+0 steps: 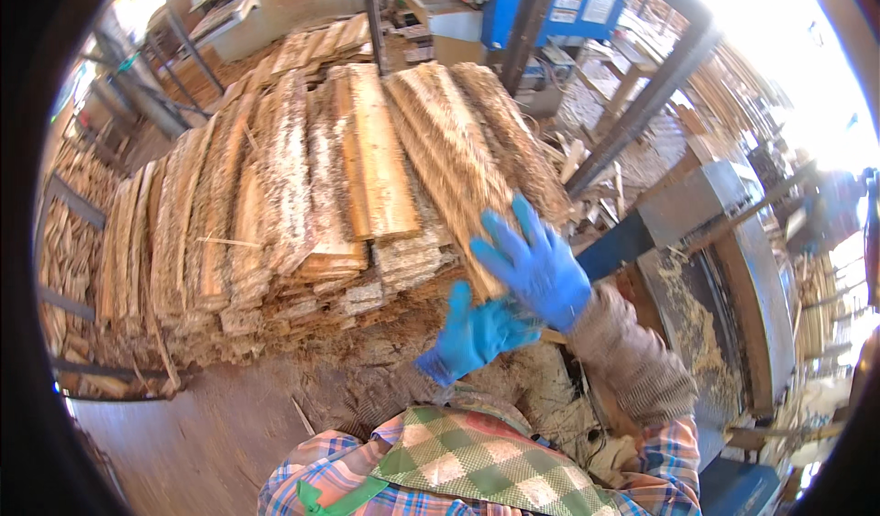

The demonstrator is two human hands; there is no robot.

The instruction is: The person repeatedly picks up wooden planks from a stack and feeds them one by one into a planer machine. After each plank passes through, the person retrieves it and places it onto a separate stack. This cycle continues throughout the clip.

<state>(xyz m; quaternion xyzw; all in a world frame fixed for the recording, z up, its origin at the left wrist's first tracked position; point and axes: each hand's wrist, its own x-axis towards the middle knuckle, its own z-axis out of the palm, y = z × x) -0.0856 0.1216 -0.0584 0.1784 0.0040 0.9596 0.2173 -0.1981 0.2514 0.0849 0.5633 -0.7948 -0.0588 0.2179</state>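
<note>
There's the right hand (pixel 536 264), fingers spread, over a rough board (pixel 446 140) running lengthwise from upper centre down-right to mid-frame, the left hand (pixel 481 334) at its lower end, grip impossible to tell!

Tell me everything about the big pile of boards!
The pile of boards has long, flat pieces of rough wood, pale yellow to brown, speckled with bits. They lie side by side in uneven layers, near ends ragged. It lies ahead, spreading left. The blue-gloved right hand is over its right side, the left hand by its near edge; blur hides whether they touch.
</note>
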